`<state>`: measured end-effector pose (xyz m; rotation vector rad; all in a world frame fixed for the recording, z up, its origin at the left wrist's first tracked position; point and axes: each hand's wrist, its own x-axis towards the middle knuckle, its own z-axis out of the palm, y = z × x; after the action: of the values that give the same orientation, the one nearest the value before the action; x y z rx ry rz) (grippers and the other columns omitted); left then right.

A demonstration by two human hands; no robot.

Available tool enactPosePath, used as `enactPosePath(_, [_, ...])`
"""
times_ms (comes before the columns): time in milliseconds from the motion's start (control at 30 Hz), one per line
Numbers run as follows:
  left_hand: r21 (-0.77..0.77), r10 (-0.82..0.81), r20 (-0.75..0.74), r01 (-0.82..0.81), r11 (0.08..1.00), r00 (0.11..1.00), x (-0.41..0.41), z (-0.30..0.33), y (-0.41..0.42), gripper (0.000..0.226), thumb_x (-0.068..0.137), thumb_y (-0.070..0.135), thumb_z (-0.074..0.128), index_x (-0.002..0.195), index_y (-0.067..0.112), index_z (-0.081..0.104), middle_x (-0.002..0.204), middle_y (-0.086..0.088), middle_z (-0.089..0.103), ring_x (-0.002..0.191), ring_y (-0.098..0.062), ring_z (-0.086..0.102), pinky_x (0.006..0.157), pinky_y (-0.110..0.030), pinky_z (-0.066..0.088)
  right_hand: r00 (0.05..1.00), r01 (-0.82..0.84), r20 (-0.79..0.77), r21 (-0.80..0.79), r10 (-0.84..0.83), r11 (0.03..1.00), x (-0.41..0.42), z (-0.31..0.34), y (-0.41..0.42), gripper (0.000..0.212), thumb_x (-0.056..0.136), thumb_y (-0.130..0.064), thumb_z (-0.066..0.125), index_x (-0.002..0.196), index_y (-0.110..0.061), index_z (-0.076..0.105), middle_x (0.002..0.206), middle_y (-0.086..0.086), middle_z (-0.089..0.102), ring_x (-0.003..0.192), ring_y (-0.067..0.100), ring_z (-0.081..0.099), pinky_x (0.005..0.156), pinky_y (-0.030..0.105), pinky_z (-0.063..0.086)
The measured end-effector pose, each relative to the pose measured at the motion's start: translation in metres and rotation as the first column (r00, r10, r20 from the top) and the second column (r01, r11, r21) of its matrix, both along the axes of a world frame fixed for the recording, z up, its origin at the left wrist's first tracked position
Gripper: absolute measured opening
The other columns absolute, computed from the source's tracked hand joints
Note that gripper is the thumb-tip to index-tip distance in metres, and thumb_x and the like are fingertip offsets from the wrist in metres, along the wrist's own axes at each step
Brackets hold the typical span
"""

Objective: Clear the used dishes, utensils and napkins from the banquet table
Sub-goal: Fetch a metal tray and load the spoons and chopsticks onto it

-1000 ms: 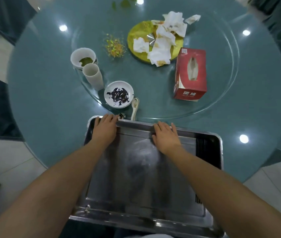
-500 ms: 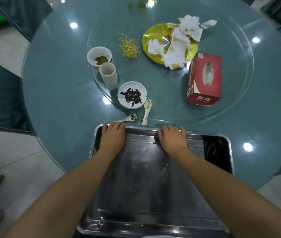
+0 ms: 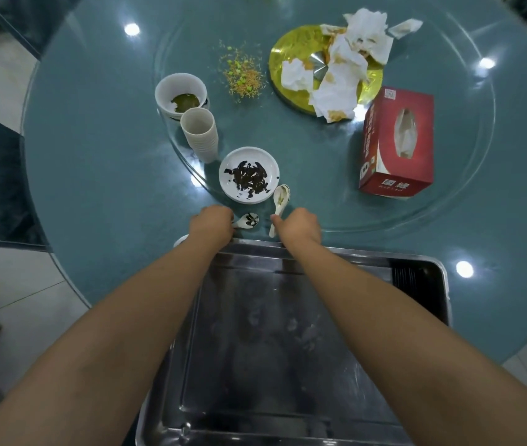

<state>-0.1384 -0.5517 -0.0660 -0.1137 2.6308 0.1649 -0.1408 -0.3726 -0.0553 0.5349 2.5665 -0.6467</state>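
Two spoons (image 3: 249, 219) (image 3: 279, 201), one tray (image 3: 423, 304)

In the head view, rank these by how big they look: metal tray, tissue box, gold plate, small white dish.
1. metal tray, though it is nearest the camera
2. gold plate and tissue box, too alike to rank
3. small white dish

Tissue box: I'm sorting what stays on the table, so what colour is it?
Red, with a white band near its label end; the tissue box shows only in the head view.

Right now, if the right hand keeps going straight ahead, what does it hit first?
The right hand is already at the handle of the white spoon lying ahead of it. Past that spoon, probably the edge of the sauce-smeared plate; depth is unclear.
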Motion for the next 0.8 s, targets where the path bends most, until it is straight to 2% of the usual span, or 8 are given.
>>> enactPosePath(100, [-0.031,-0.037,0.01,0.038,0.999,0.999,-0.004,-0.004,0.001,0.015,0.089,0.015,0.06,0.103,0.017,0.064,0.107,-0.007,0.061,0.099,-0.026,0.059,0.087,-0.043,0.052,1.0,0.0,0.019,-0.027,0.001,1.0,-0.008,-0.004,-0.004,0.036,0.087,-0.051,0.065,0.081,-0.016,0.055,0.095,0.01,0.068,0.089,0.032,0.064,0.068,0.034,0.048])
enactPosePath(300, [-0.047,-0.053,-0.029,0.051,0.998,0.998,-0.005,-0.014,-0.001,0.016,0.088,0.009,0.059,0.1,0.017,0.065,0.101,-0.007,0.064,0.09,-0.025,0.061,0.082,-0.042,0.055,0.996,0.088,0.043,-0.114,-0.083,0.99,-0.023,-0.007,-0.004,0.015,0.089,-0.024,0.065,0.095,-0.01,0.064,0.097,0.011,0.067,0.083,0.029,0.064,0.066,0.034,0.051])
enactPosePath(500, [-0.118,-0.167,-0.088,0.156,0.981,0.982,-0.003,-0.006,-0.003,0.019,0.086,0.01,0.063,0.104,0.016,0.064,0.099,-0.007,0.062,0.093,-0.027,0.062,0.076,-0.04,0.049,0.98,0.198,0.07,-0.167,-0.188,0.966,-0.03,-0.006,-0.003,0.027,0.085,-0.025,0.07,0.104,-0.006,0.066,0.102,0.012,0.066,0.085,0.028,0.061,0.066,0.029,0.044])
enactPosePath(600, [-0.139,-0.154,-0.076,0.142,0.98,0.985,0.001,0.002,-0.004,0.021,0.085,0.007,0.062,0.105,0.013,0.065,0.102,-0.009,0.064,0.096,-0.028,0.062,0.081,-0.041,0.05,0.977,0.213,0.061,-0.172,-0.205,0.962,-0.03,-0.006,-0.001,0.026,0.084,-0.026,0.07,0.1,-0.006,0.066,0.093,0.009,0.063,0.078,0.026,0.055,0.066,0.029,0.043])
enactPosePath(733, [-0.146,-0.145,-0.104,0.129,0.981,0.984,0.012,0.014,-0.006,0.025,0.084,0.003,0.061,0.107,0.012,0.064,0.103,-0.011,0.061,0.098,-0.031,0.06,0.084,-0.044,0.05,0.977,0.21,0.014,-0.178,-0.211,0.961,-0.026,0.002,0.006,0.021,0.081,-0.026,0.071,0.08,-0.012,0.056,0.082,0.007,0.057,0.075,0.027,0.054,0.063,0.029,0.041])
enactPosePath(800, [-0.138,-0.13,-0.112,0.114,0.984,0.985,0.018,0.023,-0.005,0.024,0.084,0.004,0.061,0.107,0.011,0.064,0.103,-0.012,0.06,0.099,-0.032,0.06,0.084,-0.044,0.05,0.978,0.203,0.001,-0.18,-0.207,0.962,-0.023,0.01,0.011,0.022,0.081,-0.027,0.072,0.083,-0.01,0.058,0.083,0.007,0.057,0.077,0.028,0.056,0.064,0.029,0.041])
